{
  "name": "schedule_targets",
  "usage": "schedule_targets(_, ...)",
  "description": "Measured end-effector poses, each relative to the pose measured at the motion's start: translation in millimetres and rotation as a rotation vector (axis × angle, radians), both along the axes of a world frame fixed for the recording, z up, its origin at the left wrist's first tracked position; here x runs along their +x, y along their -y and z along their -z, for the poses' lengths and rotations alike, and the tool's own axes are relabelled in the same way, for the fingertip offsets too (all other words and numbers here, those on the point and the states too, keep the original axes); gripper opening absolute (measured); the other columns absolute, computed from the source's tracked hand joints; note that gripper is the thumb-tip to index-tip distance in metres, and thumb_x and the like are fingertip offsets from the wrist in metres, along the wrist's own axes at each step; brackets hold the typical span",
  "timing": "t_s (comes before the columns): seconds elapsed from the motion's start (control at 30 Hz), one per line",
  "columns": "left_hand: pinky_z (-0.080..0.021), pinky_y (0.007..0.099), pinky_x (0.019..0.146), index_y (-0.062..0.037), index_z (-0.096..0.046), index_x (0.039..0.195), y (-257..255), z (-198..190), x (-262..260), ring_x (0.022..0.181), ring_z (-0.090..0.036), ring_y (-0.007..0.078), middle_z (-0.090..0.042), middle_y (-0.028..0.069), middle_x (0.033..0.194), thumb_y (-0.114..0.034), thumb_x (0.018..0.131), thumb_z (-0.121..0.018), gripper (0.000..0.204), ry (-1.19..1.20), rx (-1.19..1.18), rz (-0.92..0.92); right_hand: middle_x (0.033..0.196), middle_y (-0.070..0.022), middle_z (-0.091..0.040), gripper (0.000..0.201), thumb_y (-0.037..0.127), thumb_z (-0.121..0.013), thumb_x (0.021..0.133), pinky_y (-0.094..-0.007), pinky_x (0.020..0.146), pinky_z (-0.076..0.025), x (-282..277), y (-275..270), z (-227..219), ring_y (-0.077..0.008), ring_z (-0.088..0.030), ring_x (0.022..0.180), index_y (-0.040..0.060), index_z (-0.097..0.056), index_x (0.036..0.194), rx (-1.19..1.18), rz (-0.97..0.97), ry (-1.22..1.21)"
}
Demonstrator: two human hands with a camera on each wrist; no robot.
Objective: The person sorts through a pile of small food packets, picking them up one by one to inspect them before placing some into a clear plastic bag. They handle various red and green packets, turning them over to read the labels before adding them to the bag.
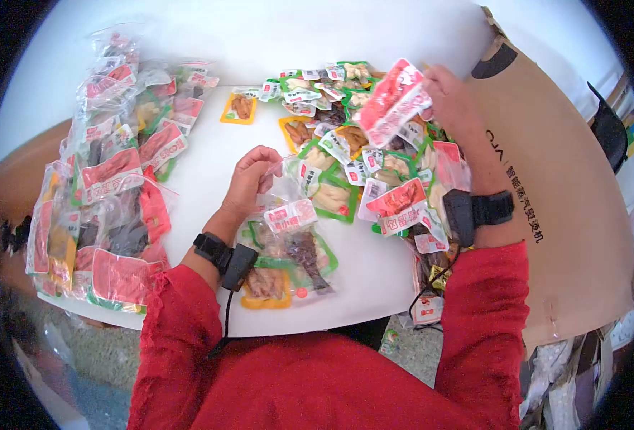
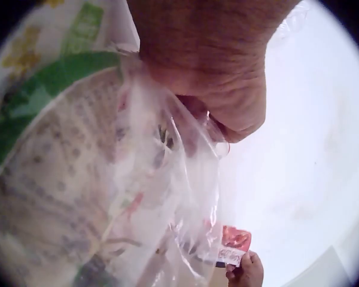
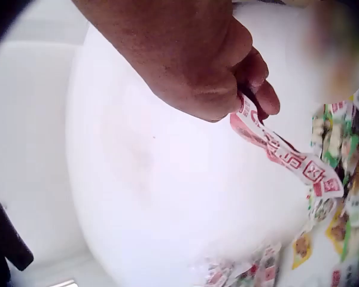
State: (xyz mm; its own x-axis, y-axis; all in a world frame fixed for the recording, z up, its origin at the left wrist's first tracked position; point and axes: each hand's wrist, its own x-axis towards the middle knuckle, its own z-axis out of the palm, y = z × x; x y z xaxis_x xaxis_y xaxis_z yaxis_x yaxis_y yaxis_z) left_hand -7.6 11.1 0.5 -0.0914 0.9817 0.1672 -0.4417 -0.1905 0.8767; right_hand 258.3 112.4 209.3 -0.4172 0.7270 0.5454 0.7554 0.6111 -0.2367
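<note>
- Currently R hand (image 1: 446,97) pinches one end of a red-and-white food pkt (image 1: 390,107); fingers narrow, tips folded over its edge, the rest sticking out past them on the side toward the clear plastic bag (image 2: 188,176).
- Grip's at the edge only, prob. as the pkt is flat & light; most of its printed face stays uncovered.
- L hand (image 1: 251,178) has curled fingers, gripping the bag's film near the top; prob. to keep that end raised off the table w/ the weight hanging below. Can't tell how wide the mouth is.
- Held pkt = up & to the right of the bag, well apart from it, over the loose pile.
- Seen through the bag's film, below L fingers: yellow-edged pkt (image 1: 265,287), dark vac-packed piece (image 1: 308,261), red-and-white label (image 1: 292,215).
- Right of the bag: loose pile incl. green-edged pkts (image 1: 333,197), prob. kept on that side for R hand's reach.
- Beyond the bag: lone yellow-edged pouch (image 1: 240,107).
- Left of the bag: filled clear bags (image 1: 116,175), massed together, prob. to leave working room.
- Far right of the bag: cardboard box (image 1: 557,208), past the white table (image 1: 206,208).
</note>
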Motion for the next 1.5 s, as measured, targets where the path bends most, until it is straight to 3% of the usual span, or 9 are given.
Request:
schedule_targets(0.07, -0.023, 0.0159, 0.037, -0.0068, -0.055, 0.089, 2, -3, 3, 0.041, -0.031, 0.0024, -0.052, 0.0003, 0.067, -0.01, 0.079, -0.046, 0.013, -0.023, -0.044, 0.084, 0.07, -0.005, -0.054, 0.011, 0.011, -0.042, 0.084, -0.0236, 0.046, -0.043, -27, 10, 15, -0.0127, -0.057, 0.055, 0.002, -0.047, 0.088, -0.299, -0.094, -0.298)
schedule_targets(0.27, -0.022, 0.0167, 0.036, -0.0067, -0.053, 0.09, 14, -14, 18, 0.042, -0.029, 0.0022, -0.051, 0.0004, 0.065, -0.033, 0.087, -0.048, 0.027, -0.081, -0.009, -0.019, 0.078, -0.0086, -0.058, 0.014, 0.014, -0.043, 0.084, -0.0222, 0.044, -0.044, -101, 30, 140, -0.0157, -0.06, 0.057, 0.0022, -0.047, 0.091, -0.845, -0.341, -1.116)
schedule_targets(0.4, -0.021, 0.0204, 0.039, -0.0117, -0.05, 0.079, 6, -2, 0, 0.044, -0.031, 0.0037, -0.04, -0.0032, 0.055, -0.037, 0.084, -0.051, 0.026, 0.117, -0.226, -0.063, 0.083, -0.0072, -0.058, 0.013, 0.014, -0.047, 0.083, -0.0232, 0.052, -0.048, -115, 55, 168, -0.0154, -0.06, 0.065, 0.0054, -0.05, 0.091, -1.129, -0.373, -1.05)
schedule_targets(0.5, -0.021, 0.0201, 0.039, -0.0137, -0.048, 0.072, -1, -3, 1, 0.044, -0.032, 0.004, -0.04, -0.0044, 0.054, -0.034, 0.084, -0.051, 0.024, 0.282, -0.106, -0.108, 0.089, -0.0066, -0.06, 0.023, 0.02, -0.05, 0.084, -0.0257, 0.06, -0.05, -117, 55, 173, -0.0139, -0.06, 0.072, 0.0046, -0.05, 0.101, -1.149, -0.479, -0.939)
schedule_targets(0.83, -0.032, 0.0177, 0.043, -0.0101, -0.054, 0.091, -4, 2, 4, 0.054, -0.047, 0.0036, -0.056, -0.0033, 0.071, -0.026, 0.083, -0.054, 0.017, 0.255, -0.174, -0.146, 0.09, -0.0021, -0.059, 0.028, 0.024, -0.052, 0.084, -0.0243, 0.064, -0.049, -107, 32, 195, -0.01, -0.057, 0.075, 0.0046, -0.053, 0.105, -1.281, -0.68, -0.949)
schedule_targets(1.03, -0.032, 0.0178, 0.045, -0.0104, -0.054, 0.094, -4, -1, 9, 0.059, -0.048, 0.0036, -0.057, -0.0029, 0.076, -0.025, 0.083, -0.053, 0.019, 0.155, -0.179, -0.194, 0.083, -0.001, -0.059, 0.028, 0.025, -0.051, 0.084, -0.0203, 0.054, -0.044, -105, 18, 207, -0.0081, -0.054, 0.067, 0.0046, -0.055, 0.103, -1.307, -0.757, -0.944)
schedule_targets(1.23, -0.03, 0.0187, 0.045, -0.0104, -0.054, 0.1, -1, -3, 4, 0.06, -0.047, 0.0042, -0.055, -0.0039, 0.076, -0.029, 0.083, -0.053, 0.025, 0.192, -0.191, -0.197, 0.087, -0.0032, -0.059, 0.029, 0.026, -0.05, 0.084, -0.0235, 0.063, -0.047, -106, 20, 209, -0.0096, -0.057, 0.073, 0.0038, -0.056, 0.102, -1.333, -0.718, -0.963)
schedule_targets(1.43, -0.031, 0.0215, 0.043, -0.0107, -0.051, 0.08, 3, -5, 6, 0.052, -0.044, 0.0088, -0.051, -0.0013, 0.066, -0.031, 0.08, -0.055, 0.021, 0.274, -0.257, -0.137, 0.1, -0.0065, -0.058, 0.03, 0.023, -0.049, 0.086, -0.0293, 0.078, -0.046, -103, 15, 199, -0.0144, -0.057, 0.089, 0.0017, -0.051, 0.107, -1.317, -0.843, -1.27)
schedule_targets(1.5, -0.032, 0.0216, 0.042, -0.0093, -0.052, 0.083, 0, 6, 0, 0.053, -0.044, 0.0079, -0.05, -0.0003, 0.066, -0.025, 0.079, -0.056, 0.016, 0.273, -0.21, 0.041, 0.1, -0.007, -0.058, 0.029, 0.024, -0.049, 0.086, -0.0297, 0.079, -0.046, -99, 11, 200, -0.015, -0.057, 0.089, 0.0021, -0.051, 0.106, -1.273, -0.837, -1.336)
